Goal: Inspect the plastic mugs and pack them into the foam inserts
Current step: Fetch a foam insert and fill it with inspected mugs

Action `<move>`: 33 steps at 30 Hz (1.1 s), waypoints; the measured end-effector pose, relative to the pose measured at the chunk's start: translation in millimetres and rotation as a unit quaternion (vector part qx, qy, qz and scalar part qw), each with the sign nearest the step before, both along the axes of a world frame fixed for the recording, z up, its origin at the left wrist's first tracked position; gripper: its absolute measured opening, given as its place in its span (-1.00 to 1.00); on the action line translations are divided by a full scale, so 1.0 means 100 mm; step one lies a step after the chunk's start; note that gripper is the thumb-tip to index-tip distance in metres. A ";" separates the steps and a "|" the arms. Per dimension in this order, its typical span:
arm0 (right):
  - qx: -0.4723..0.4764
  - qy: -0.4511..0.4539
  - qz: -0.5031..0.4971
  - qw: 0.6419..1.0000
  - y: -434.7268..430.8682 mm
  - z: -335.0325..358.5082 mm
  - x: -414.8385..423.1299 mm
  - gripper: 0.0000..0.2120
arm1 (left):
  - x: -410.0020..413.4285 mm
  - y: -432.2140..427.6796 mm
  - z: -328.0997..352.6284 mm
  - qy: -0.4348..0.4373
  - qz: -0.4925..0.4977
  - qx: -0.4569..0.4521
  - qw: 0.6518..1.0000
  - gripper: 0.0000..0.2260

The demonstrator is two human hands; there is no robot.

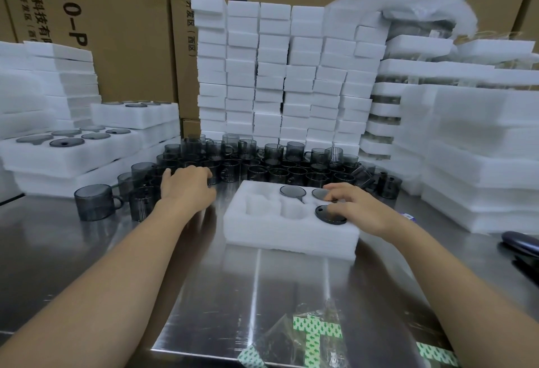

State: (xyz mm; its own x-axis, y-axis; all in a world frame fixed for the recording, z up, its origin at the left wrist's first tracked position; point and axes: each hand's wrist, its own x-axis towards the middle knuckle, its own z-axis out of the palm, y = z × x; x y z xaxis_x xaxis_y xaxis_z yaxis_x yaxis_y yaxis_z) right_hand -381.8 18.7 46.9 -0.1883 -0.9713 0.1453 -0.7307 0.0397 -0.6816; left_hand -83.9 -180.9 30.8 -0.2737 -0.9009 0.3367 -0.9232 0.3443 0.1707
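A white foam insert (291,233) lies on the steel table in front of me. Three smoky grey plastic mugs sit upside down in its right-hand pockets; the front right mug (328,216) stands slightly proud of the foam. My right hand (355,208) rests on that mug with fingers spread over its base. The left pockets hold nothing. My left hand (188,185) reaches into the crowd of loose grey mugs (277,163) behind the insert, fingers curled over one; the grasp itself is hidden.
Filled foam inserts (73,146) are stacked at left, more foam trays (481,163) at right, and a wall of foam blocks (285,76) stands behind before cardboard boxes. Loose mugs (96,203) stand at front left. A dark object (522,243) lies at the right edge.
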 end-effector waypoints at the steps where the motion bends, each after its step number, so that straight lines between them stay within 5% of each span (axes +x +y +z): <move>1: 0.001 0.000 0.001 1.000 0.00 0.00 0.00 -0.85 | 0.00 0.01 0.01 0.002 -0.001 -0.007 1.000 -0.61; 11: 0.002 0.000 0.003 1.000 -0.01 -0.02 -0.01 -0.86 | 0.00 0.06 0.04 0.032 0.012 -0.066 0.997 -0.50; 17: 0.004 -0.008 0.002 1.000 -0.01 -0.03 -0.02 -0.89 | 0.06 -0.04 -0.02 -0.009 0.026 -0.025 0.999 -0.38; 33: 0.006 -0.007 0.005 1.000 0.01 -0.01 0.00 -0.86 | 0.00 -0.01 0.01 0.004 0.035 -0.070 0.997 -0.71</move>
State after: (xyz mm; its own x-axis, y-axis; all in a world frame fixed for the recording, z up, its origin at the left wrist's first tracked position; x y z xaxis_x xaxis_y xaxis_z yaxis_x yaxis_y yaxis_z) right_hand -381.6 19.5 45.6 -0.1810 -0.9747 0.1314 -0.7219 0.0409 -0.6908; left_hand -84.2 -182.1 31.7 -0.2094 -0.8612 0.4631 -0.9444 0.3009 0.1326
